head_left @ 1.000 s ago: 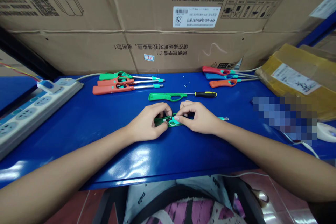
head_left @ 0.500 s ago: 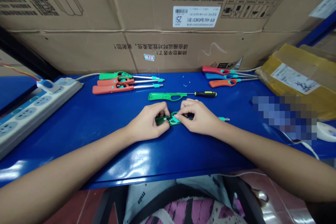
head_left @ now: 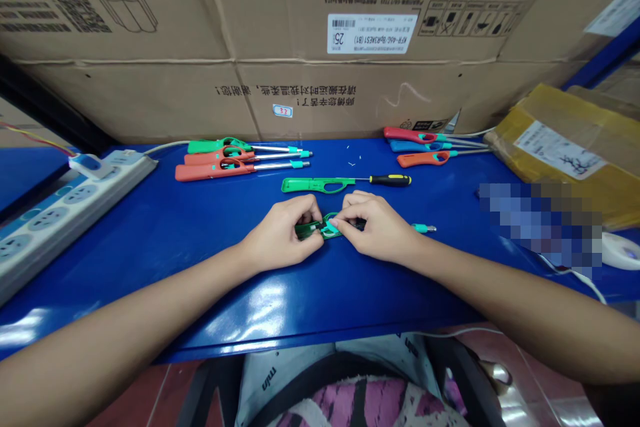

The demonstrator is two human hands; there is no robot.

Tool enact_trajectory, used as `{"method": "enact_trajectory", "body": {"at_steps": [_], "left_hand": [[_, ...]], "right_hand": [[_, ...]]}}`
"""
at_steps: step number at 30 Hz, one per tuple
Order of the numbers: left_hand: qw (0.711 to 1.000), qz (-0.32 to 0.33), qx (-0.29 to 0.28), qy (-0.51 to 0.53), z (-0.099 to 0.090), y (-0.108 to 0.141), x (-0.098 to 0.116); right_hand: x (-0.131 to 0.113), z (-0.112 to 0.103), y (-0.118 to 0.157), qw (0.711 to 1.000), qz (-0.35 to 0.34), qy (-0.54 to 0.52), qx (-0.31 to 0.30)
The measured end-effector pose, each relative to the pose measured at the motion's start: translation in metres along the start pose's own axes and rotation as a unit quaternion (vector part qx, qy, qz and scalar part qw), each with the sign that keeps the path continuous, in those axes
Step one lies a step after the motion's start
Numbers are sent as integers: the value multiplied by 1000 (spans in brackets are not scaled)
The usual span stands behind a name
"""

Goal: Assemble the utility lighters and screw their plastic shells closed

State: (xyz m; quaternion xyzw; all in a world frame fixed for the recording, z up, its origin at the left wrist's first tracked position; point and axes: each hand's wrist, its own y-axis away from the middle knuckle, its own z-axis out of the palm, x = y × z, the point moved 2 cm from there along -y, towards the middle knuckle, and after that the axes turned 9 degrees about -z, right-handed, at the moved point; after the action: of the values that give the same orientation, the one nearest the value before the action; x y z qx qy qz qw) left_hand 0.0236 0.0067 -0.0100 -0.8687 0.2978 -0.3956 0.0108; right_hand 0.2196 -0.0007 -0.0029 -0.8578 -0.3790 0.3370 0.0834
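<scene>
A green long-necked lighter [head_left: 306, 231] lies opened up on the blue table, its inner parts showing. My left hand [head_left: 285, 232] is closed around its handle end. With thumb and fingers pinched, my right hand [head_left: 376, 225] grips it near the turquoise trigger [head_left: 331, 227]. The lighter's turquoise tip [head_left: 423, 228] sticks out past the right hand; most of the neck is hidden under that hand. Just beyond my hands is a loose green handle shell [head_left: 305, 185], with a black and yellow screwdriver [head_left: 391, 180] at its right end.
Several lighters, a green one [head_left: 210, 145] and orange-red ones [head_left: 215, 171], lie at the back left. Red [head_left: 405, 134], blue and orange lighters [head_left: 420, 159] lie back right. A power strip [head_left: 55, 213] runs along the left; a yellow package [head_left: 560, 140] and blurred-out object [head_left: 543, 227] are right.
Almost nothing differs. Both hands keep their grip on the lighter, and the whole view has shifted very slightly.
</scene>
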Motion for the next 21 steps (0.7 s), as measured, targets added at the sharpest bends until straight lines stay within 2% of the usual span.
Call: {"method": "enact_trajectory", "body": {"at_steps": [3,9,21], "left_hand": [[1000,-8,3,3,-1,-1,1],[1000,-9,8,8,-3,-1,3],[998,-27,19,49,-3,0,-1]], "right_hand": [[1,-5,0,999,-12,-21,-30],[3,-15,1,995,-34,11,-95],[9,-7,3,991,-113,59,-37]]}}
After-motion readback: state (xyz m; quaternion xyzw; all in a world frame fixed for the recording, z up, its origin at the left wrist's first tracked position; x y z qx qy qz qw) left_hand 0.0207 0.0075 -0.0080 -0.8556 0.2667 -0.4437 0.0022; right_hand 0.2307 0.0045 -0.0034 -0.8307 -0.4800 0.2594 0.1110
